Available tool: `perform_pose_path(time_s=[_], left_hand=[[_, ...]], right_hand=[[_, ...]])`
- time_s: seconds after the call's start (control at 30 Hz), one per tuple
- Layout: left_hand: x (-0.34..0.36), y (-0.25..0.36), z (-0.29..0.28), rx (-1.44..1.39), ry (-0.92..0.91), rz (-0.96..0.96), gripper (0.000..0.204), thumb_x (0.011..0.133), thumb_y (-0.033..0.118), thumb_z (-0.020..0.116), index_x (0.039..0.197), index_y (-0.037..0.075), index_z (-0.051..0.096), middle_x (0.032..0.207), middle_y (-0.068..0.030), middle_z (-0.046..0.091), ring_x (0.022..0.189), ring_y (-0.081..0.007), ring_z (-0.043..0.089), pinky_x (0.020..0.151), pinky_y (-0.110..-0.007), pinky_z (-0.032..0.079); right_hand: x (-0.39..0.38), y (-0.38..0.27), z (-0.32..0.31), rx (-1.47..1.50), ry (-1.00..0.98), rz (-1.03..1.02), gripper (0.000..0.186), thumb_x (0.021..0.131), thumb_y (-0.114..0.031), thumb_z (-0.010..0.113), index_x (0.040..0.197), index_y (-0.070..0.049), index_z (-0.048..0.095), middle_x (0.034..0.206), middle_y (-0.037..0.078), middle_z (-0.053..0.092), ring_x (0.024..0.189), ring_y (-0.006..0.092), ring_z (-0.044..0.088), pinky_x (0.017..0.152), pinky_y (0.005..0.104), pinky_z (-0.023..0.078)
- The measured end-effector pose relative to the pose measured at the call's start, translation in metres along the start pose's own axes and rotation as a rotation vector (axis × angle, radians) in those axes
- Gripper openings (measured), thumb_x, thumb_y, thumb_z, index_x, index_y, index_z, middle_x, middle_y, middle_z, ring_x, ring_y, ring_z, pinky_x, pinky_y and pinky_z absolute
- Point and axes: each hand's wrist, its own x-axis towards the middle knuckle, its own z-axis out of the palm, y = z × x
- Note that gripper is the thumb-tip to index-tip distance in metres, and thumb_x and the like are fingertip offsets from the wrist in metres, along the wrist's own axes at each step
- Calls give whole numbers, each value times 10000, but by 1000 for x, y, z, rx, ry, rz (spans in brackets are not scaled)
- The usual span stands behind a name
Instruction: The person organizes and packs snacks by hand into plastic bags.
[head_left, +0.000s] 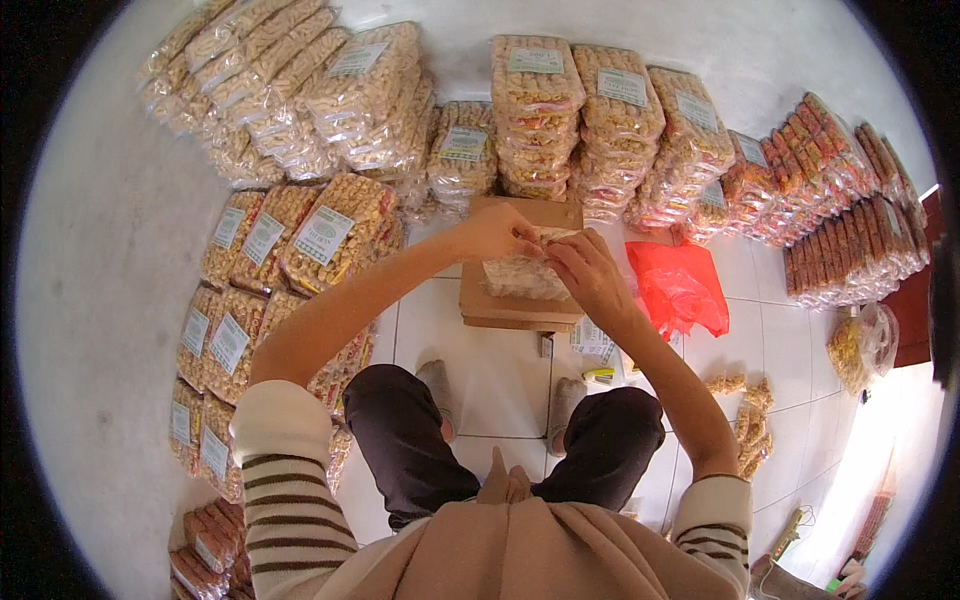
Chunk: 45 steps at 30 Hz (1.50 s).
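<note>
A clear plastic bag of pale snacks (520, 281) lies on a low brown cardboard box (493, 314) in front of me. Over the bag's far right part, my left hand (497, 233) and my right hand (592, 270) meet, fingertips nearly touching. Both hands have their fingers closed in a pinch at the bag's upper edge. The thin plastic between the fingertips is mostly hidden by the fingers.
Stacked snack packs (535, 75) line the far wall, with more packs (325, 228) along the left. A red plastic bag (677, 287) lies right of the box. Loose snack strips (754, 430) and a small yellow-green tool (599, 376) are on the tiled floor.
</note>
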Motion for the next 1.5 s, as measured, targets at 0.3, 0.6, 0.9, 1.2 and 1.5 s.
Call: perform_pose_path(time_s=[0.3, 0.6, 0.9, 1.2, 1.5], left_hand=[[7, 1, -9, -107, -88, -132, 259, 792, 274, 684, 919, 48, 692, 797, -46, 661, 767, -106, 545, 721, -284, 429], [18, -2, -13, -61, -114, -211, 275, 789, 280, 684, 932, 45, 693, 831, -48, 667, 795, -115, 551, 745, -289, 429], [-14, 17, 23, 374, 606, 187, 221, 729, 201, 696, 908, 84, 646, 877, -86, 619, 881, -277, 560, 763, -368, 441], [-26, -3, 43, 831, 853, 542, 272, 708, 223, 695, 955, 156, 603, 952, 20, 571, 942, -186, 523, 793, -351, 407], [-18, 1, 34, 1146, 789, 632, 195, 736, 259, 603, 868, 117, 586, 840, 25, 521, 861, -147, 492, 731, -310, 360]], right_hand=[[-2, 15, 5, 0, -18, -79, 316, 723, -60, 652, 1010, -47, 522, 925, 102, 536, 884, 286, 503, 778, 390, 425], [6, 16, 2, 101, -61, 9, 210, 710, -62, 657, 882, -42, 538, 863, 106, 544, 852, 299, 511, 762, 386, 425], [19, 11, 4, 86, 55, 7, 157, 699, -8, 670, 820, -22, 570, 810, 103, 562, 813, 288, 541, 702, 367, 451], [15, 13, 6, 61, -24, 94, 118, 738, -22, 637, 840, -23, 578, 810, 109, 562, 814, 302, 537, 704, 378, 447], [14, 20, 4, 74, -79, 88, 136, 724, -29, 643, 845, -33, 583, 797, 106, 561, 813, 303, 530, 706, 377, 445]])
